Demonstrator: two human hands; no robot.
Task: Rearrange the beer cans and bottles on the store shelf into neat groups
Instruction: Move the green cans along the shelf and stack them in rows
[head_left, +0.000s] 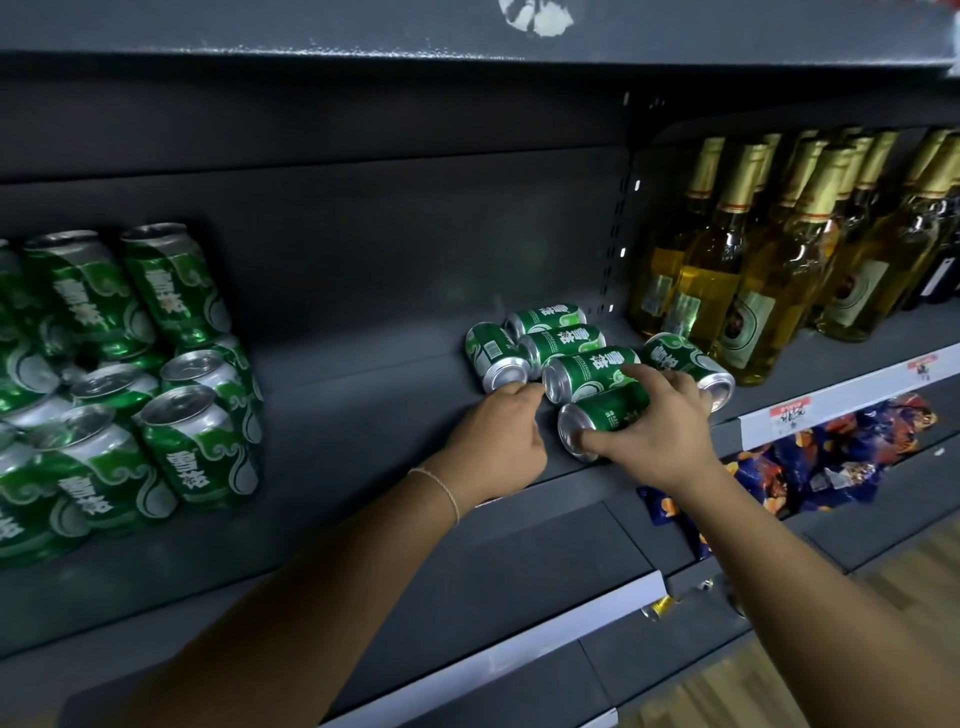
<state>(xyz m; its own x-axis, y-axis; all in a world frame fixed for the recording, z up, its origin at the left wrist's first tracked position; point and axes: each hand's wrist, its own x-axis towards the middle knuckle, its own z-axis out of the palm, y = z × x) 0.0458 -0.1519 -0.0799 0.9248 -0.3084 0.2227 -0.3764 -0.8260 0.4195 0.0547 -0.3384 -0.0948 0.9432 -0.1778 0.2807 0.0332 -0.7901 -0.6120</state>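
Fingers (631, 384) of right hand (660, 431) wrapped over a lying green can (605, 415); left hand (498, 441) curled, fingertips touching another can (496, 358).

Smooth, rigid, likely slippery and roll-prone: grip across the barrel. Beyond the fingers lie more toppled cans (563, 340); gold-foiled bottles (753, 260) stand further right.

On the shelf (363, 415), stacked beer cans (130, 374) stand far left; toppled cans (566, 348) lie mid-shelf (on their sides), with bottles (779, 249) right and snack bags (831, 457) below.
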